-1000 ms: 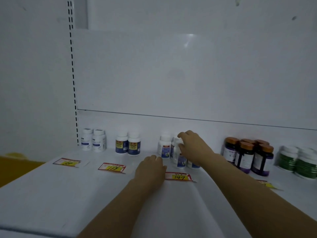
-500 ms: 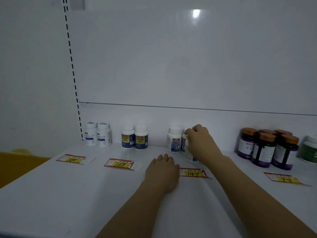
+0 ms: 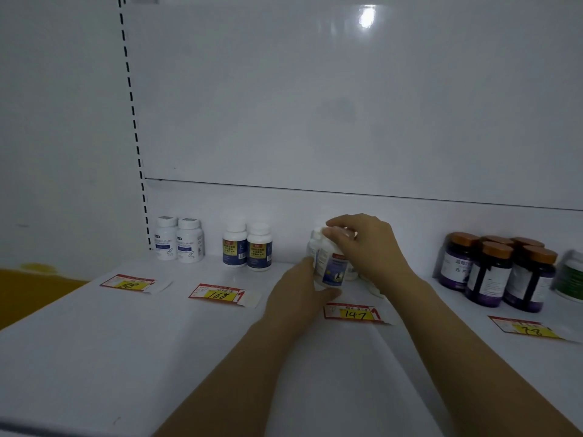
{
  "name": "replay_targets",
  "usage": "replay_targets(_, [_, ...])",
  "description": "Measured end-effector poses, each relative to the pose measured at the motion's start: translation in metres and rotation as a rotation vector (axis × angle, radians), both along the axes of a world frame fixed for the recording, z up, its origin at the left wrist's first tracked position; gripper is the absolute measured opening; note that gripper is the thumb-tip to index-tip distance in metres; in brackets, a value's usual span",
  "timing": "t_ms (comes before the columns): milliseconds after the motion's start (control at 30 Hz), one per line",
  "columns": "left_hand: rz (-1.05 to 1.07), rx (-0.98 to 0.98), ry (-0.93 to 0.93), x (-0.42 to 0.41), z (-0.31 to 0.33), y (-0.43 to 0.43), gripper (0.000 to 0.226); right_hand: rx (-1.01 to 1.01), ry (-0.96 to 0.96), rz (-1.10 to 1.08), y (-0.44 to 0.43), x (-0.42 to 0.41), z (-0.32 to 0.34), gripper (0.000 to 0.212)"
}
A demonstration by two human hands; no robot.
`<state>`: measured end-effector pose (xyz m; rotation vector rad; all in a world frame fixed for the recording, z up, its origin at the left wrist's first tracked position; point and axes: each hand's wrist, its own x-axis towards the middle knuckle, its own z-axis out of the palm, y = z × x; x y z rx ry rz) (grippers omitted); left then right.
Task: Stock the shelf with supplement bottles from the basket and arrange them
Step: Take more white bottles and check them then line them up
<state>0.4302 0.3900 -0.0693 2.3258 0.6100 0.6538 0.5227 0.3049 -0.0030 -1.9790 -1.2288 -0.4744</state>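
Head view: the right hand curls its fingers over the cap of a white bottle, which is tilted between both hands; the left hand clasps its base, thumb beneath the label; tipped further, it might slip and knock the neighbouring bottles behind the right fingers; those are mostly hidden; the basket is out of view; the label print is unreadable.

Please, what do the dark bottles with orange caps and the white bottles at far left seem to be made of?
Dark bottles: tinted glass or plastic, I cannot tell which; glossy, with a dark purple body showing faint highlights. White bottles: probably opaque plastic with a satin finish; evenly white, with paper-like printed labels.
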Motion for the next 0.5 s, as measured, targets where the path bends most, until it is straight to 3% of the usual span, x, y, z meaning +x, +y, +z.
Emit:
replay_targets(133, [-0.114,-0.091,-0.058,-0.003,0.007,-0.001,0.048,0.124,0.220,0.064,-0.006,0.002,0.000,0.029])
replay_targets(267, [-0.207,-0.222,-0.086,-0.005,0.013,-0.001,0.028,0.126,0.472,0.202,-0.012,0.012,-0.003,0.031])
replay_targets(500, [-0.299,-0.352,-0.159,-0.009,0.018,0.000,0.022,0.206,0.686,0.327,-0.019,0.022,-0.006,0.026])
